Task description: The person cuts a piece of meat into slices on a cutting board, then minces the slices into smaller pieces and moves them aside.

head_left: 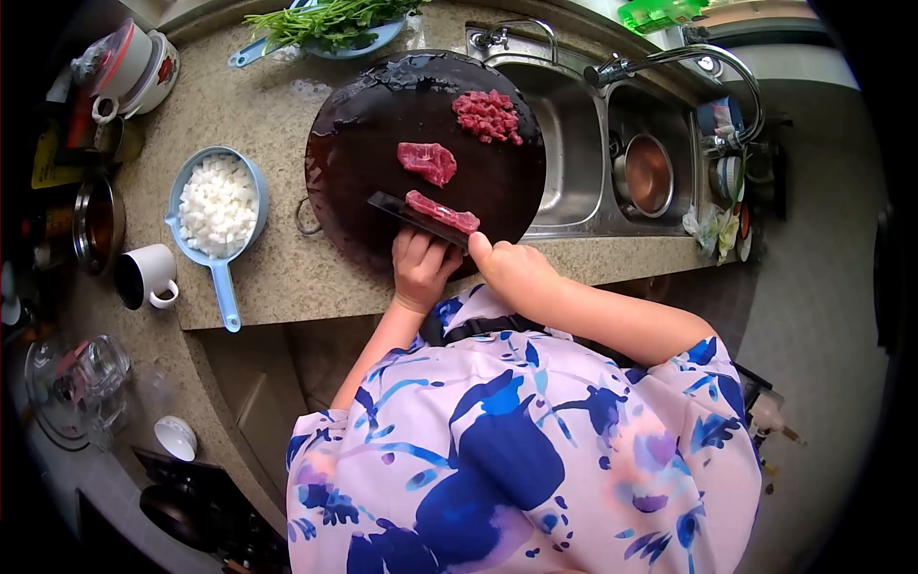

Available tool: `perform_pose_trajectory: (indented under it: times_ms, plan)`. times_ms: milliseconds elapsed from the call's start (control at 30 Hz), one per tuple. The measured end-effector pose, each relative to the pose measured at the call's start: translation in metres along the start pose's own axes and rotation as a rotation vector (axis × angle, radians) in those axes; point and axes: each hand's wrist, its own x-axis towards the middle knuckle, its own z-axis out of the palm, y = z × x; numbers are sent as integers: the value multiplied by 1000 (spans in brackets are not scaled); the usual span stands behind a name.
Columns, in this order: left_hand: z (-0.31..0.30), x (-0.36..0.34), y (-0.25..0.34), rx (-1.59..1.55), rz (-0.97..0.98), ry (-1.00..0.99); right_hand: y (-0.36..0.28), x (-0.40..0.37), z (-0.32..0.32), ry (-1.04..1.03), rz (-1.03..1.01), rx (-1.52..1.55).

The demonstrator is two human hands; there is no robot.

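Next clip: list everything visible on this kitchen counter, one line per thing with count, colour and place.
counter: 1, speckled beige, runs across the view
cutting board: 1, dark, round, left of the sink
meat slabs: 2, red, one mid-board, one against the knife
diced meat: 1 pile, red, far side of the board
knife: 1, dark blade, across the board's near part
scoop: 1, pale blue, left of the board
white cubes: many, in the scoop
mug: 1, white, beside the scoop's handle
greens: 1 bunch, far edge
sink: 1, steel, two basins
pot: 1, steel, right basin
left hand: fingers curled beside the blade
right hand: closed at the knife's handle end
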Motion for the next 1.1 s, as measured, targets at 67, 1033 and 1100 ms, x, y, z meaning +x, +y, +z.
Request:
perform_pose_trajectory:
  times_ms: [67,1033,1100]
  plan:
    - [4,2,-2,-22,-70,-96,15,-27,1,-102,121,-40]
    - [-2,4,7,26,48,100,7,43,7,63,-167,28]
    - [-1,3,7,29,51,105,0,51,1,66,-179,78]
